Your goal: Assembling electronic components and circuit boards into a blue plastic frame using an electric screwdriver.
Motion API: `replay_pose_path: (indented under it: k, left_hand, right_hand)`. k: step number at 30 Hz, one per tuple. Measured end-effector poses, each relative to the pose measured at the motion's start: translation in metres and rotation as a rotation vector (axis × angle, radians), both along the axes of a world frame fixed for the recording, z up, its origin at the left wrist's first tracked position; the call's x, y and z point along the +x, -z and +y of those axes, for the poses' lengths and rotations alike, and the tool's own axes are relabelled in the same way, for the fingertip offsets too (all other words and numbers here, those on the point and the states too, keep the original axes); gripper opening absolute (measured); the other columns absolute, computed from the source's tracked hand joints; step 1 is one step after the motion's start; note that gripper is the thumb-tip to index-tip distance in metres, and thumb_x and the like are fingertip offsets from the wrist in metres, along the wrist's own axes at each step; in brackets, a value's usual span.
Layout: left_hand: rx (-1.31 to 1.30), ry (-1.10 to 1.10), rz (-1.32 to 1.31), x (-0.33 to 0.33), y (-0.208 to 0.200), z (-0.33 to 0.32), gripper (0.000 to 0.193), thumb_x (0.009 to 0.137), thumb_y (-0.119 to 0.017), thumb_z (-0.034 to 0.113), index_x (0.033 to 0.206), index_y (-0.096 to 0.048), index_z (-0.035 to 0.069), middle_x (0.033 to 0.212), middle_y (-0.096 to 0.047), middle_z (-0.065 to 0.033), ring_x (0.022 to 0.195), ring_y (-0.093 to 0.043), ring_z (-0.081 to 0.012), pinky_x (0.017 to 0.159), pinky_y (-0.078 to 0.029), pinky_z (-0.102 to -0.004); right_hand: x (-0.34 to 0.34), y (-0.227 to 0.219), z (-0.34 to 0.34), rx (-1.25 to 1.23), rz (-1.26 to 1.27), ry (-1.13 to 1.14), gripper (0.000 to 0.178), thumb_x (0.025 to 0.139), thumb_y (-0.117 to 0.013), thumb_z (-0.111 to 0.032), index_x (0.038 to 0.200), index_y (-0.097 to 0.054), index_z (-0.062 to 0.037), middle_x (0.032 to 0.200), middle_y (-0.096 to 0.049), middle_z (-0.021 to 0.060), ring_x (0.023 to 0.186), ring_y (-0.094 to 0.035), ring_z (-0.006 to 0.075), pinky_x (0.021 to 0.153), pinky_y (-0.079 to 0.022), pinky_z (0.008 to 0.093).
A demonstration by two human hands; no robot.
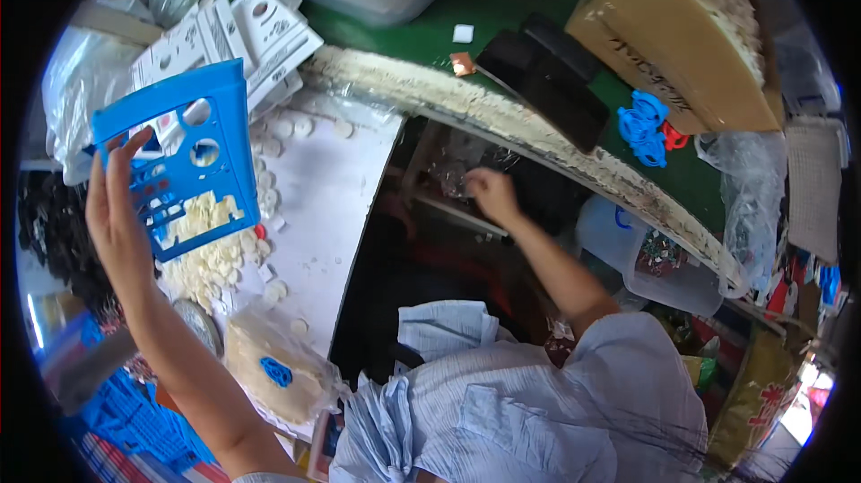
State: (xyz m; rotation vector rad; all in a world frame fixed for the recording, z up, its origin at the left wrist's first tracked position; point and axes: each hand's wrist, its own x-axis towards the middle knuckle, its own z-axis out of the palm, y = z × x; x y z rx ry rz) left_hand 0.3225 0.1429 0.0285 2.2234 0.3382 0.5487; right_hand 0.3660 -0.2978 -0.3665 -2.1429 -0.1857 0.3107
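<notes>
My left hand [117, 214] grips a blue plastic panel [230, 165] by its left side and holds it tilted above the white work surface. Round holes and several slots are cut through the panel. Beneath it lies a pile of small cream-coloured plastic pieces [211, 272], partly visible through the openings. My right hand [493, 193] reaches down into an open drawer [453, 212] below the green table. Its fingers are curled together over small clear or shiny bits [457, 174]; whatever sits between the fingertips is too small to make out.
White printed panels [269, 30] are stacked at the back left. On the green table [395, 48] lie dark phone-like slabs [547, 79], blue rings [644, 129] and a cardboard box [682, 34]. A bag of cream pieces [278, 366] sits near my left arm. Translucent tubs [664, 272] stand at right.
</notes>
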Motion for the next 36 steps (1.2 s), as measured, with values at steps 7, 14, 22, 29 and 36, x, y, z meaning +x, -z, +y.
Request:
replay_pose_path:
  k: [7, 14, 22, 29, 36]
  left_hand:
    - [0.070, -0.182, 0.010, -0.098, -0.023, -0.030, 0.040, 0.110, -0.044, 0.029, 0.116, -0.064, -0.005, 0.113, -0.071, -0.0160, 0.100, -0.065, -0.0177, 0.086, -0.048, -0.0260]
    - [-0.245, -0.324, -0.013, -0.236, -0.036, 0.008, 0.046, 0.111, -0.040, 0.031, 0.133, -0.054, -0.007, 0.133, -0.061, -0.0163, 0.114, -0.060, -0.0226, 0.100, -0.047, -0.0370]
    - [-0.185, -0.729, 0.030, -0.234, -0.028, -0.062, 0.058, 0.103, -0.048, 0.044, 0.129, -0.059, -0.007, 0.126, -0.063, -0.0169, 0.111, -0.062, -0.0215, 0.095, -0.049, -0.0355]
    - [-0.392, -0.719, -0.037, -0.253, -0.008, -0.069, 0.044, 0.106, -0.053, 0.037, 0.128, -0.061, 0.000, 0.106, -0.065, -0.0061, 0.090, -0.060, -0.0149, 0.081, -0.049, -0.0295]
    - [-0.529, -0.578, -0.181, -0.223, 0.019, -0.101, 0.036, 0.105, -0.057, 0.037, 0.114, -0.058, 0.002, 0.099, -0.066, -0.0118, 0.076, -0.065, -0.0194, 0.065, -0.052, -0.0293]
  right_hand:
    - [0.039, 0.109, -0.013, -0.712, 0.822, -0.745, 0.018, 0.082, -0.069, -0.020, 0.090, -0.077, -0.0050, 0.083, -0.076, 0.0137, 0.073, -0.072, 0.0243, 0.067, -0.056, 0.0391]
    - [0.063, 0.164, 0.027, -0.658, 0.230, -0.575, 0.046, 0.085, -0.068, -0.022, 0.127, -0.066, -0.0036, 0.115, -0.071, 0.0229, 0.097, -0.070, 0.0369, 0.071, -0.059, 0.0410]
    - [0.023, 0.246, 0.022, -0.604, 0.360, -0.437, 0.041, 0.089, -0.063, -0.020, 0.127, -0.063, -0.0034, 0.119, -0.067, 0.0224, 0.103, -0.067, 0.0354, 0.080, -0.056, 0.0430]
    - [0.016, 0.203, 0.046, -0.741, 0.229, -0.458, 0.034, 0.093, -0.058, -0.017, 0.124, -0.063, -0.0041, 0.123, -0.063, 0.0227, 0.110, -0.063, 0.0380, 0.093, -0.052, 0.0462]
    - [-0.001, 0.082, 0.009, -0.742, -0.236, -0.815, 0.020, 0.086, -0.056, -0.004, 0.100, -0.070, 0.0001, 0.108, -0.067, 0.0211, 0.105, -0.063, 0.0378, 0.089, -0.054, 0.0449]
